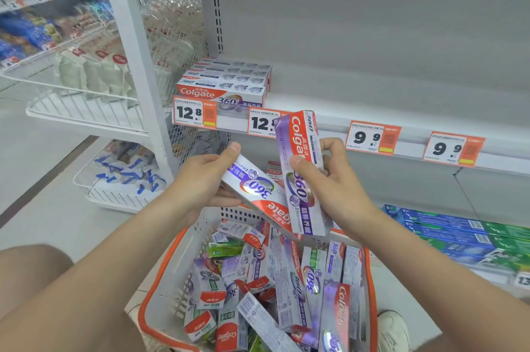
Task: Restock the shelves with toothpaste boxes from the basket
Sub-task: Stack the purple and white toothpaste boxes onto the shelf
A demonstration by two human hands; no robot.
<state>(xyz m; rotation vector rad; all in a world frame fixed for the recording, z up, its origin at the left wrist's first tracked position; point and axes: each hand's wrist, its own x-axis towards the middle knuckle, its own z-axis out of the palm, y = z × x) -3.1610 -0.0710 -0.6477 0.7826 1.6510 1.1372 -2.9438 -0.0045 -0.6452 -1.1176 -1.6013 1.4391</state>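
Note:
My left hand (205, 179) grips one end of a white and red Colgate 360 toothpaste box (259, 194) that slants down to the right. In my right hand (334, 182) a purple and red Colgate 360 box (299, 168) stands nearly upright, its lower part in front of the first box. Both boxes hover above a white basket with an orange rim (160, 271), which is full of several loose toothpaste boxes (286, 280). On the grey shelf (372, 105) behind, a stack of Colgate 360 boxes (226, 82) sits at the left end.
Price tags 12.8 (193, 112) and 9.9 (371, 138) line the shelf edge. A lower shelf at right holds blue and green boxes (459, 234). Wire racks with packets (126, 173) stand at left across the pale floor. My shoe (394, 328) is beside the basket.

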